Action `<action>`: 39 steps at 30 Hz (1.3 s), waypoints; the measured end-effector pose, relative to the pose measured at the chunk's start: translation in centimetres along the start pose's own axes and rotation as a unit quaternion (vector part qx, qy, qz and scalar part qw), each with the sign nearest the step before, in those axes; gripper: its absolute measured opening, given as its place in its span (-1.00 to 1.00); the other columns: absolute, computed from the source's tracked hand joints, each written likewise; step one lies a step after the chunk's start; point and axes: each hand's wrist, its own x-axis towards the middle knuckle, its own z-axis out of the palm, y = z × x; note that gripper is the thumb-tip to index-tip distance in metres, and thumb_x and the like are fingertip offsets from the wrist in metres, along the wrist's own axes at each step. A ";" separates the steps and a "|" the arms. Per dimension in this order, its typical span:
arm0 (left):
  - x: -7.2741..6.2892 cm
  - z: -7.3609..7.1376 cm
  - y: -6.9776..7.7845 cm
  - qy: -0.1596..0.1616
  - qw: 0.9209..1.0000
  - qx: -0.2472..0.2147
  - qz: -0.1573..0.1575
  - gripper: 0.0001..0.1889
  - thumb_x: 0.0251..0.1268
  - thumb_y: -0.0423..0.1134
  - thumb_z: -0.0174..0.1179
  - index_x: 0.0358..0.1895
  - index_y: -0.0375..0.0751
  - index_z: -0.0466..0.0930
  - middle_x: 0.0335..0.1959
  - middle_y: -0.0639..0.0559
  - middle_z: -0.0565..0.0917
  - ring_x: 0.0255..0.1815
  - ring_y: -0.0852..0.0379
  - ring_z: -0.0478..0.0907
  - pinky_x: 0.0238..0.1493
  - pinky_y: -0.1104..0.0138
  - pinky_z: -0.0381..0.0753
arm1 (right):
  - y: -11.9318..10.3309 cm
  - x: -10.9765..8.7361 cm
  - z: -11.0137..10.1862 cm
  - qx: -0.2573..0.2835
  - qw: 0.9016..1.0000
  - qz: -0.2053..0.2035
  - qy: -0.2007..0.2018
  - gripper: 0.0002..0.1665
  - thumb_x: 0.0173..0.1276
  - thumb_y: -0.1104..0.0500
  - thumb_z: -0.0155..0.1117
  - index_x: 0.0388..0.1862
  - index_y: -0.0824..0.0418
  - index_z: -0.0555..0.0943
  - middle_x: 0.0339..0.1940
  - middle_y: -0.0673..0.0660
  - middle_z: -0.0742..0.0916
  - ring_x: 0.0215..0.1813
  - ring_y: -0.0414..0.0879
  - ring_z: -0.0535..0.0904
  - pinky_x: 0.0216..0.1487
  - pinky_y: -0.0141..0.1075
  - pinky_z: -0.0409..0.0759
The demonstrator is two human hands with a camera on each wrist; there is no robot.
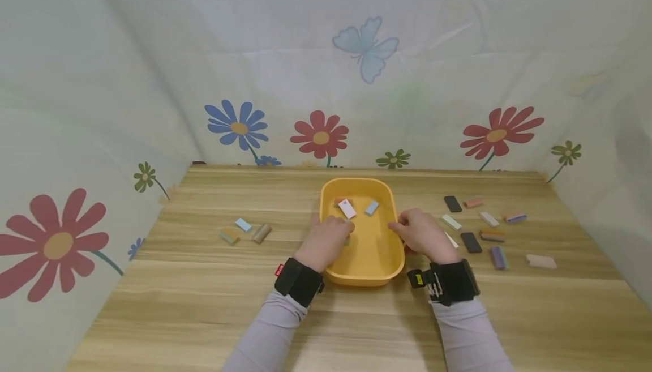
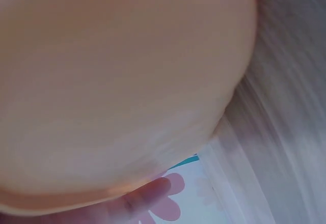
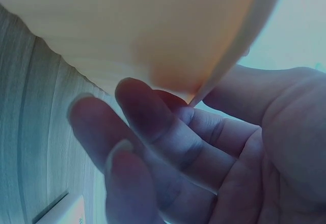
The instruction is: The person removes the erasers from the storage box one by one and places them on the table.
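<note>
A yellow rectangular bin point(image 1: 367, 276) stands on the table between both hands. At its left rim my left hand point(image 1: 326, 242) grips the edge; in the left wrist view a finger point(image 2: 147, 196) shows beyond the bin's wall. My right hand point(image 1: 427, 237) pinches the right rim, its thumb on the inner side and its fingers point(image 3: 168, 137) against the outside. In the bin lie a white block point(image 1: 347, 209), a light blue block point(image 1: 372, 208) and a reddish-brown piece point(image 1: 338, 202) partly under the white one. Near the left fingers is another small piece, mostly hidden.
Left of the bin lie a blue-white block point(image 1: 243, 225), a green-and-orange block point(image 1: 229, 236) and a brown block point(image 1: 262, 233). Several small blocks, including a black one point(image 1: 471, 242) and a purple one point(image 1: 498, 258), are scattered to the right. Flower-print cloth point(image 1: 423, 89) surrounds the table.
</note>
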 end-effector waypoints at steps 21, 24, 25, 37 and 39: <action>-1.8 -5.1 -4.7 0.120 0.981 -0.148 -0.028 -0.75 0.34 -0.27 0.26 0.05 -0.14 0.61 -0.16 0.03 0.68 -0.17 0.08 0.60 -0.07 0.17 0.54 | -0.1 0.0 -0.3 -0.005 1.000 -0.001 -0.005 -0.68 0.49 0.08 0.13 -0.36 0.31 0.55 -0.58 0.10 0.59 -0.60 -0.08 0.53 -0.56 -0.28 0.45; -2.3 -5.6 -6.2 0.119 0.977 -0.173 -0.047 -0.72 0.27 -0.34 0.29 0.04 -0.19 0.60 -0.16 -0.01 0.67 -0.17 0.06 0.58 -0.10 0.19 0.57 | 0.0 0.0 -0.2 -0.007 1.000 -0.011 -0.004 -0.67 0.49 0.08 0.13 -0.41 0.29 0.52 -0.62 0.09 0.58 -0.62 -0.10 0.51 -0.57 -0.28 0.43; -2.5 -5.6 -6.7 0.119 0.976 -0.175 -0.056 -0.70 0.25 -0.35 0.30 0.05 -0.19 0.59 -0.16 -0.02 0.67 -0.17 0.05 0.58 -0.10 0.18 0.57 | 0.0 -0.1 -0.2 -0.007 1.000 -0.013 -0.004 -0.67 0.49 0.08 0.13 -0.42 0.28 0.52 -0.62 0.08 0.58 -0.62 -0.10 0.52 -0.57 -0.28 0.43; -3.9 -3.6 -12.0 0.143 0.971 -0.128 -0.140 -0.72 0.29 -0.28 0.30 0.03 -0.27 0.59 -0.15 -0.14 0.67 -0.16 -0.08 0.62 -0.13 0.07 0.56 | 0.1 0.1 0.1 -0.009 1.000 -0.020 0.000 -0.66 0.48 0.10 0.13 -0.49 0.23 0.48 -0.62 0.08 0.56 -0.61 -0.11 0.53 -0.56 -0.29 0.43; -3.7 -3.0 -12.4 0.145 0.972 -0.122 -0.138 -0.74 0.29 -0.29 0.30 0.01 -0.28 0.60 -0.19 -0.14 0.67 -0.19 -0.08 0.62 -0.16 0.07 0.56 | 0.1 0.1 0.0 -0.012 1.000 -0.016 0.003 -0.66 0.48 0.09 0.13 -0.49 0.23 0.48 -0.62 0.08 0.56 -0.61 -0.11 0.52 -0.56 -0.30 0.43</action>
